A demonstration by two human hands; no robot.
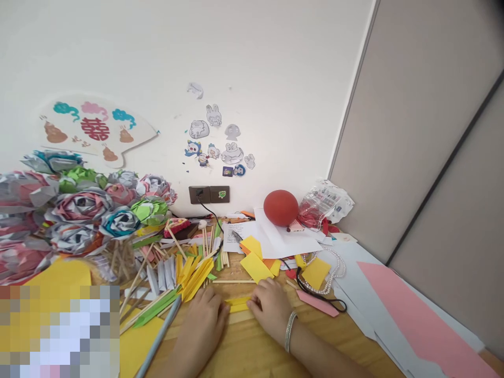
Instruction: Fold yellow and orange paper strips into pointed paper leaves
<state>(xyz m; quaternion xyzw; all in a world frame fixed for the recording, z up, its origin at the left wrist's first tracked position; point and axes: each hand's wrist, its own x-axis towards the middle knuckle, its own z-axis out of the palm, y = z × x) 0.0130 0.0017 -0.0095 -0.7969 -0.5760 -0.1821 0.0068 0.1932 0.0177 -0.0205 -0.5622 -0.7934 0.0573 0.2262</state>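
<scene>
A narrow folded strip of yellow paper (238, 304) lies flat on the wooden tabletop between my two hands. My left hand (205, 316) has its fingers curled at the strip's left end. At the right end, my right hand (271, 303) pinches the paper between thumb and fingers; a silvery bracelet circles that wrist. Just beyond the strip lies a thin wooden stick (233, 282). Folded yellow paper pieces (196, 278) rest against the far side of my left hand, and a yellow paper sheet (258, 266) sits past my right hand.
Paper flowers (81, 205) crowd the left side. Loose sticks and green paper strips (157, 308) spread nearby. At the back stands a red balloon (281, 208) by white sheets. A bead string (334, 278), a black cord (315, 293) and pink paper (413, 310) lie to the right.
</scene>
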